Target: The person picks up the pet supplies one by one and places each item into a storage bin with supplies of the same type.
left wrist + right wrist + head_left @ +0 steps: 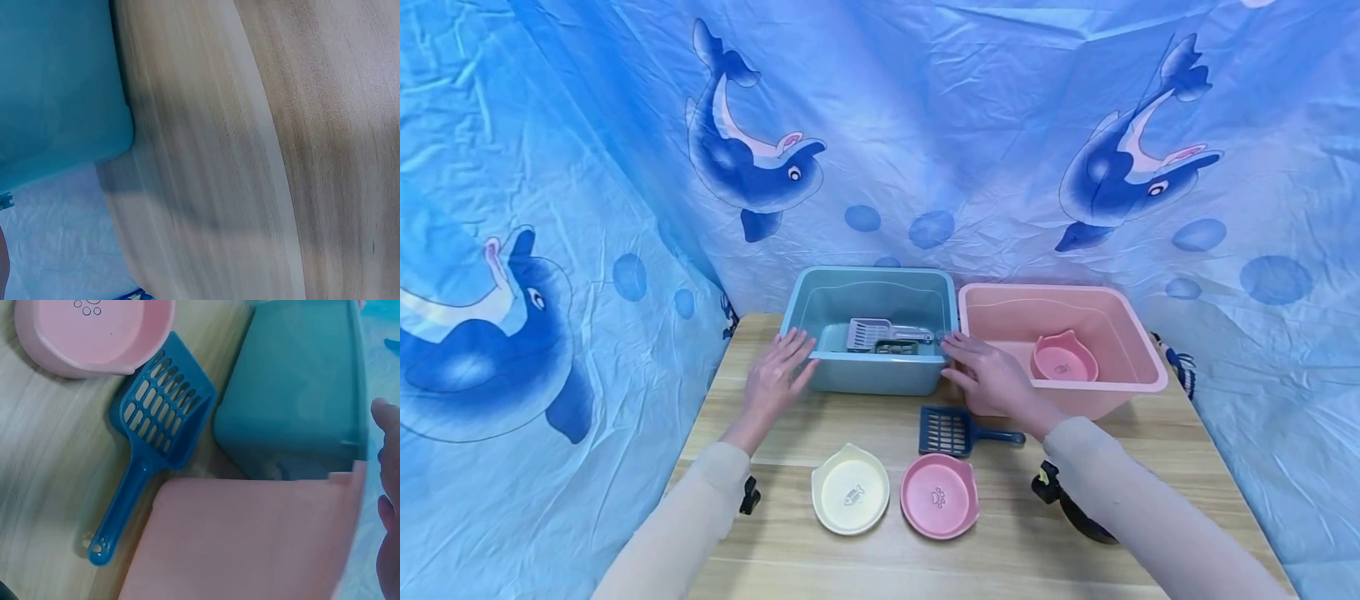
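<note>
A blue litter box (872,377) stands at the back of the table. My left hand (773,375) is at its front left corner, fingers extended over the rim. My right hand (992,375) is at the front right corner, its fingers stretched toward the rim beside the pink litter box (1075,402). Inside the blue box lie a pale purple litter scoop (867,334) and a green slotted thing (897,347), partly hidden by the front wall. Part of the right hand (389,487) shows in the right wrist view.
A dark blue litter scoop (946,431) lies in front of the boxes. Nearer are a cream cat-eared bowl (851,492) and a pink bowl (940,497). Another pink bowl (1064,358) sits inside the pink box. A black round thing (1088,521) is half hidden under the right sleeve.
</note>
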A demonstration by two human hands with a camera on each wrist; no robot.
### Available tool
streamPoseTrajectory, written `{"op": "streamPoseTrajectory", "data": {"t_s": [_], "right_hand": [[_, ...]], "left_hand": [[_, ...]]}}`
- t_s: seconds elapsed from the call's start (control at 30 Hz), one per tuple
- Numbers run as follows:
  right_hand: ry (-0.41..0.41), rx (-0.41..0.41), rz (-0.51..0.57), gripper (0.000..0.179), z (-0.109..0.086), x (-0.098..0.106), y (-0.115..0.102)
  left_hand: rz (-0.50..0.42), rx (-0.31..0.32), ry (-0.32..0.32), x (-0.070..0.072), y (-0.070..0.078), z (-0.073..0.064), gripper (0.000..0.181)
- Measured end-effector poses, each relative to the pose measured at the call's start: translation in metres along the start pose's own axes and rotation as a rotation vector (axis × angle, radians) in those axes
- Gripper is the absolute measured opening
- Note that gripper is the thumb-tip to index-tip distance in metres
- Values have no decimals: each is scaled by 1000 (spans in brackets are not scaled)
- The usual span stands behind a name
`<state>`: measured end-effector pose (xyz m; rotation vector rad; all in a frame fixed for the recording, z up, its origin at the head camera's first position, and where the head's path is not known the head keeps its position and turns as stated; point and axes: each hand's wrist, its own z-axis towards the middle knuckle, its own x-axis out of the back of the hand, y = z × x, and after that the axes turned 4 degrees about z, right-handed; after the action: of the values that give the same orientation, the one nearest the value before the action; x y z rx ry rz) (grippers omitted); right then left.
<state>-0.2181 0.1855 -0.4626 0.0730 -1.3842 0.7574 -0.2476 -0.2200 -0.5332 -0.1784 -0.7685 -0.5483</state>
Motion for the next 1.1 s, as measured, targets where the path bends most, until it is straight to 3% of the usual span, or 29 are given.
{"op": "streamPoseTrajectory", "data": {"t_s": [0.13, 0.3, 0.43, 0.53, 0.7, 0.83, 1.1], "right_hand": [[35, 47, 33, 62, -11, 16, -3], [25, 77, 176, 67, -26, 36, -12], [-21, 57, 263, 67, -38, 46, -14], [-63, 21, 284, 67, -50, 48, -12], [-103, -23, 341, 66, -70, 44, -5], [-86, 41, 362, 65, -83, 30, 4], [-101, 13, 341, 65, -93, 3, 31]], "left_hand": [[-2, 10, 6, -2, 0, -1, 43], [-6, 31, 19, -1, 0, -3, 63], [-36, 21, 49, -1, -1, -3, 42], [-55, 11, 63, -2, -1, -2, 44], [-52, 13, 33, -2, 1, -2, 44], [-53, 19, 16, -1, 1, -2, 42], [-44, 34, 3, 0, 2, -1, 48]]}}
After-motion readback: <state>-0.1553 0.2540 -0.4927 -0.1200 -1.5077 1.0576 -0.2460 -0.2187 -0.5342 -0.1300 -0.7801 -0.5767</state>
